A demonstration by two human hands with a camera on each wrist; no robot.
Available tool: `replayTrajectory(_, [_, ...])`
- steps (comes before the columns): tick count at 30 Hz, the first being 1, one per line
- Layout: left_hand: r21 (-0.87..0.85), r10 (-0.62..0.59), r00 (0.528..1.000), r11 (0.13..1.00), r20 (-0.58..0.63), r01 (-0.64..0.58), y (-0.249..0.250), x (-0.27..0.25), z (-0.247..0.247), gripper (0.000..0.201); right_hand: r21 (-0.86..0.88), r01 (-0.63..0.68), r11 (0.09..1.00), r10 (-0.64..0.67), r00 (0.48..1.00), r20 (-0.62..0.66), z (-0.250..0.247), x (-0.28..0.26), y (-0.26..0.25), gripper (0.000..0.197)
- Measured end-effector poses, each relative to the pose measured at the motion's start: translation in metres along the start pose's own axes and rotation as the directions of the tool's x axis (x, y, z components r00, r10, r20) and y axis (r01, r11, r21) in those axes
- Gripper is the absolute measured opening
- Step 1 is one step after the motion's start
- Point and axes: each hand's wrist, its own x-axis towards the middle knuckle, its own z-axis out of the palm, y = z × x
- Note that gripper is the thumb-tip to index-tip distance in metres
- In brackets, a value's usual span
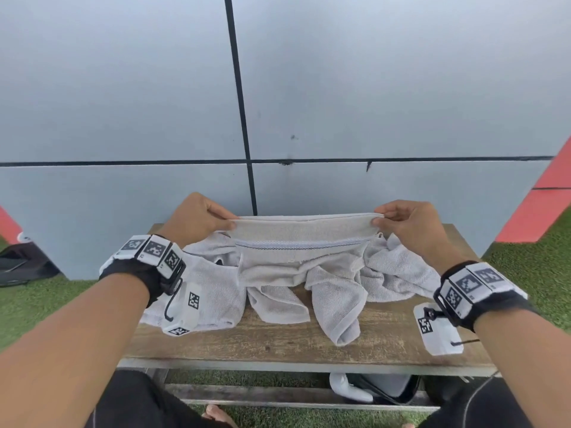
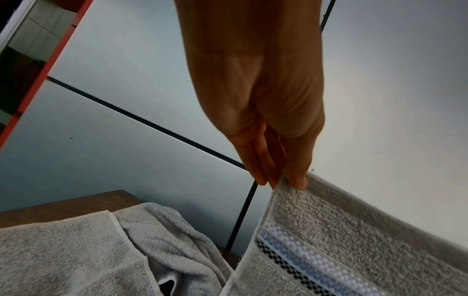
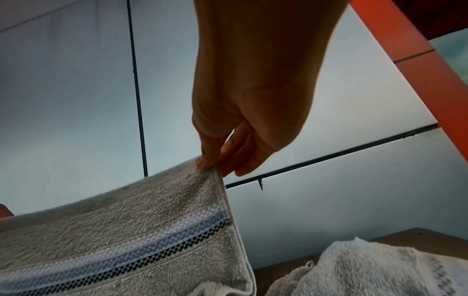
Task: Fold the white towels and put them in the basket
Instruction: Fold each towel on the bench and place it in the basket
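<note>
A white towel (image 1: 304, 231) with a blue and black woven stripe is stretched level above the wooden table (image 1: 278, 338). My left hand (image 1: 230, 222) pinches its top left corner between thumb and fingers; the left wrist view shows that hand (image 2: 283, 183) pinching the striped towel (image 2: 354, 240). My right hand (image 1: 378, 219) pinches the top right corner, and the right wrist view shows this hand (image 3: 212, 166) on the towel (image 3: 126, 230). The towel's lower part hangs crumpled onto the table. No basket is in view.
Other white towels lie in a loose heap on the table, left (image 1: 216, 288) and right (image 1: 398, 273) of the held one. A grey panelled wall (image 1: 340, 88) stands right behind the table. Green turf (image 1: 540, 273) surrounds it; bags sit under the table (image 1: 377, 387).
</note>
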Motion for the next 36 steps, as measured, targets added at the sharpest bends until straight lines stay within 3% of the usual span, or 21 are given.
replayTrajectory(8, [0.009, 0.030, 0.993, 1.000, -0.110, -0.029, 0.017, -0.022, -0.021, 0.013, -0.046, 0.025, 0.999, -0.026, 0.999, -0.041, -0.006, -0.007, -0.030, 0.016])
replayTrajectory(14, [0.029, 0.065, 0.984, 0.998, -0.166, -0.061, 0.031, -0.021, -0.043, 0.021, -0.138, 0.137, 0.981, -0.150, 0.984, -0.090, -0.006, 0.003, -0.062, 0.008])
replayTrajectory(17, [0.131, 0.135, 0.972, 0.985, -0.192, -0.111, 0.045, -0.006, -0.063, 0.022, -0.166, 0.178, 0.970, -0.194, 0.977, -0.086, -0.002, 0.021, -0.082, 0.009])
replayTrajectory(20, [0.273, 0.209, 0.946, 0.952, -0.249, -0.139, 0.061, 0.012, -0.081, 0.014, -0.142, 0.181, 0.973, -0.195, 0.976, -0.092, 0.005, 0.041, -0.104, 0.012])
replayTrajectory(25, [0.338, 0.266, 0.883, 0.932, -0.386, -0.133, 0.079, 0.034, -0.103, 0.011, -0.134, 0.231, 0.964, -0.246, 0.963, -0.108, 0.017, 0.074, -0.134, 0.011])
replayTrajectory(32, [0.231, 0.287, 0.785, 0.955, -0.548, -0.188, 0.058, 0.029, -0.106, 0.009, -0.158, 0.332, 0.930, -0.351, 0.930, -0.114, 0.039, 0.068, -0.140, 0.009])
replayTrajectory(34, [0.142, 0.256, 0.800, 0.967, -0.542, -0.214, 0.038, 0.012, -0.099, 0.010, -0.119, 0.338, 0.934, -0.346, 0.936, -0.058, 0.047, 0.057, -0.119, 0.008])
replayTrajectory(36, [0.083, 0.193, 0.864, 0.981, -0.465, -0.175, 0.011, -0.014, -0.087, 0.010, -0.129, 0.278, 0.952, -0.268, 0.960, 0.086, 0.055, 0.042, -0.085, 0.009])
